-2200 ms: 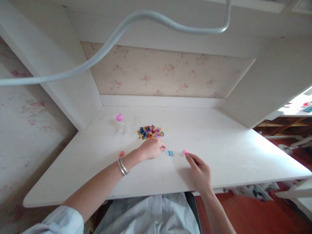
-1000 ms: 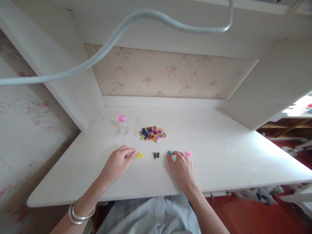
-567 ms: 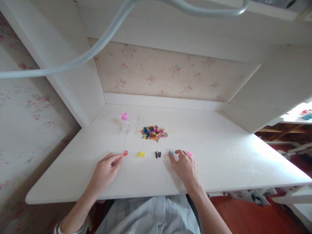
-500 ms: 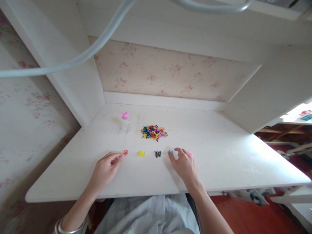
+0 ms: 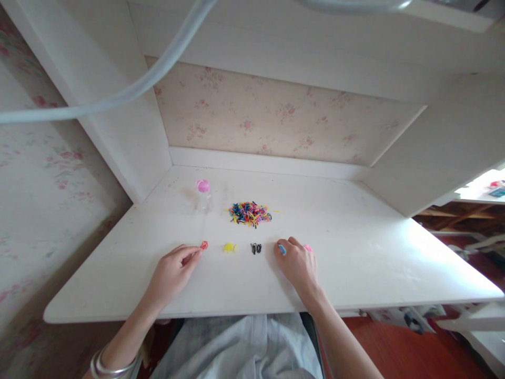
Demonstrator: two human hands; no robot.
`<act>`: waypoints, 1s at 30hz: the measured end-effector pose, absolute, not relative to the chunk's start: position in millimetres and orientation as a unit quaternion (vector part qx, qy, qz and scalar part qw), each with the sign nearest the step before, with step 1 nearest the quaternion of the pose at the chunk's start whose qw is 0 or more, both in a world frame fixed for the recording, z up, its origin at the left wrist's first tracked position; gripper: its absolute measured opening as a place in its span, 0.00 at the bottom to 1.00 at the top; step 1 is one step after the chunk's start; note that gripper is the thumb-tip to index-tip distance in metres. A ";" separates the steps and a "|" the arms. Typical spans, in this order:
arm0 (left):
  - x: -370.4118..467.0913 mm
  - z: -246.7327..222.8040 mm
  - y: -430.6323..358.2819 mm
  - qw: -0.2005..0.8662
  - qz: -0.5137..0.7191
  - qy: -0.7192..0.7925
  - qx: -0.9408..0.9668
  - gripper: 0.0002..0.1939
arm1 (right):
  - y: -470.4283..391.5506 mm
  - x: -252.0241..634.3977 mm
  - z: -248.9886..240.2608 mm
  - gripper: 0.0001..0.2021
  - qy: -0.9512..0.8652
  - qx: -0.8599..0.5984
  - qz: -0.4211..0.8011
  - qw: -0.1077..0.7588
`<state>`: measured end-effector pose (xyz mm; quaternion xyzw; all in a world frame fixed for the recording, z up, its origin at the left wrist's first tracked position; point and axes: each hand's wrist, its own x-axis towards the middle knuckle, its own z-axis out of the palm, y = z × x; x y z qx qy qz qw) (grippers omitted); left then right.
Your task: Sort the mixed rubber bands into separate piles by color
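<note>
A person's two bare hands work low over a smooth white tabletop (image 5: 355, 247). The right hand (image 5: 298, 266) is closed, its fingers curled in, holding a small bundle of bright blue elastic bands (image 5: 282, 250) at its left side, by the thumb. The bundle's long axis slants from far left to near right. A cluster of pink elastic bands (image 5: 308, 248) shows just past the far right edge of this hand, partly hidden by it.

The left hand (image 5: 171, 276) reaches in from the near left, thumb and forefinger drawn narrow. Their tips meet the near left edge of a small ring-like clump of red elastic bands (image 5: 204, 245); whether they grip it or only touch it, I cannot tell.

Between the hands, in a loose left-to-right row with the red clump, lie yellow elastic bands (image 5: 229, 247), then black elastic bands (image 5: 256, 248). The yellow group lies closer to the left hand; the black group is nearer the right hand, just left of the blue bundle.

Beyond this row, roughly centred, is a tangled multicoloured heap of elastic bands (image 5: 250, 215). Far left of the heap, a clear container with a pink lid (image 5: 203, 186) stands upright, apart from both hands.
</note>
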<state>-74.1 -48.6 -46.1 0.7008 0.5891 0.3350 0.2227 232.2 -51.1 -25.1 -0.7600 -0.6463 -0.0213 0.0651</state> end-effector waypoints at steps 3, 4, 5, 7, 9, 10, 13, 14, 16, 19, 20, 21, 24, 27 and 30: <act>-74.3 -46.6 -48.6 0.223 0.337 0.584 0.704 0.15 | -51.9 232.1 -25.6 0.16 -0.645 -0.760 -0.022 0.076; -74.2 -46.6 -48.6 0.224 0.339 0.583 0.704 0.16 | -51.6 232.3 -24.5 0.16 -0.645 -0.760 -0.021 0.083; -74.1 -46.4 -48.6 0.227 0.339 0.581 0.704 0.16 | -50.8 232.8 -22.6 0.16 -0.645 -0.758 -0.019 0.091; -73.8 -45.7 -48.4 0.232 0.342 0.581 0.702 0.16 | -47.2 234.3 -16.0 0.17 -0.652 -0.750 -0.005 0.109; -73.5 -44.9 -48.0 0.234 0.347 0.579 0.699 0.16 | -40.2 235.7 -6.6 0.17 -0.669 -0.733 0.013 0.122; -73.3 -44.7 -47.8 0.234 0.350 0.578 0.699 0.16 | -35.1 235.8 -1.4 0.17 -0.680 -0.722 0.019 0.125; -73.3 -45.1 -47.2 0.229 0.355 0.579 0.697 0.16 | -14.6 233.2 12.2 0.18 -0.714 -0.692 0.014 0.108; -73.4 -45.5 -47.1 0.227 0.354 0.581 0.697 0.16 | -6.6 231.4 15.2 0.18 -0.725 -0.682 0.010 0.094; -73.8 -46.2 -47.3 0.227 0.347 0.584 0.698 0.16 | 9.4 227.1 18.1 0.18 -0.746 -0.664 0.007 0.058; -74.1 -46.2 -48.0 0.232 0.342 0.584 0.698 0.15 | 29.2 221.5 15.9 0.18 -0.766 -0.643 0.007 0.012; -74.1 -45.9 -48.2 0.235 0.342 0.583 0.698 0.15 | 34.0 220.4 14.0 0.17 -0.769 -0.639 0.007 0.005; -74.1 -45.6 -48.3 0.237 0.342 0.582 0.698 0.15 | 38.0 219.6 12.0 0.17 -0.772 -0.636 0.007 0.003; -74.0 -44.5 -48.6 0.242 0.340 0.579 0.700 0.14 | 45.3 218.8 6.6 0.16 -0.777 -0.629 0.008 0.005; -74.1 -43.3 -49.3 0.240 0.346 0.577 0.700 0.14 | 48.2 219.7 4.5 0.16 -0.781 -0.624 0.011 0.009; -73.9 -42.1 -50.2 0.243 0.350 0.575 0.698 0.14 | 48.8 223.4 6.1 0.17 -0.779 -0.627 0.014 0.026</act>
